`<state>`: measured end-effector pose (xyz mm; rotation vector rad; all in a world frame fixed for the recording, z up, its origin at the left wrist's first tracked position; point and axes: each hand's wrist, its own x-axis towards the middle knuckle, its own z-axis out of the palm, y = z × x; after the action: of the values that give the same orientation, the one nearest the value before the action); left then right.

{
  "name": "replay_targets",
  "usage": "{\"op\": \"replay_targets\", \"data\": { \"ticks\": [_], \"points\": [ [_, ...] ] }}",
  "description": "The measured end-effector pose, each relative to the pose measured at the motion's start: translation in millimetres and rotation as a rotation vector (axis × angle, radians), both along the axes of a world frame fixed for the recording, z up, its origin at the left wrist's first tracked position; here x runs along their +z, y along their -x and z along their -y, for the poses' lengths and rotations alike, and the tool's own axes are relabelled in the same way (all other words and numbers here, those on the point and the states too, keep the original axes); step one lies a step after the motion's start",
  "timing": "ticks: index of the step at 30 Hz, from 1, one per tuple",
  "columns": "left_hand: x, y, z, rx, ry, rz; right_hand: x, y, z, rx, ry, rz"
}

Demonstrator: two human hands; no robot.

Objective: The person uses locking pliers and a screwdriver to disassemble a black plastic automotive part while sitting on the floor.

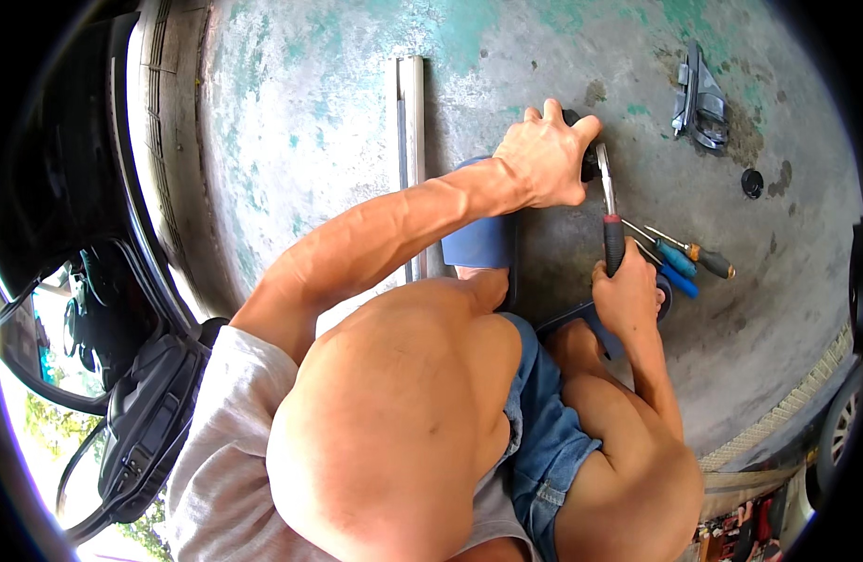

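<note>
My left hand [549,155] reaches across my raised knee and is closed over a black part [590,165] held low over the concrete. Most of that part is hidden under the palm and fingers, so its kind does not show. In my right hand [628,292] is a hand tool [610,211] with a bright metal shaft and a red-and-black grip. The tool's metal end meets the black part beside my left thumb. Whether it is a hammer or a ratchet I cannot tell.
Right of my right hand lie screwdrivers [708,260] with orange-black and blue handles. Farther off are a grey-black molded part [701,98] and a small black round piece [752,184]. A long metal strip [412,122] lies left of my sandaled foot. A dark vehicle [66,169] stands at left.
</note>
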<state>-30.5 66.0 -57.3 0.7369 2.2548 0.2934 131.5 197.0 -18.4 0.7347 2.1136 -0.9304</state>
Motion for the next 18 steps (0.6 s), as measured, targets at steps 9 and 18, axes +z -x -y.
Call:
{"op": "replay_targets", "data": {
  "ticks": [9, 18],
  "points": [
    [0.3, -1.6, -1.9, -0.06, -0.049, -0.055, 13.7, 1.5, -8.5, -0.043, 0.136, -0.029],
    [-11.7, 3.9, -17.7, -0.42, -0.174, -0.402, 25.9, 3.7, -13.0, -0.541, 0.539, 0.206]
  ]
}}
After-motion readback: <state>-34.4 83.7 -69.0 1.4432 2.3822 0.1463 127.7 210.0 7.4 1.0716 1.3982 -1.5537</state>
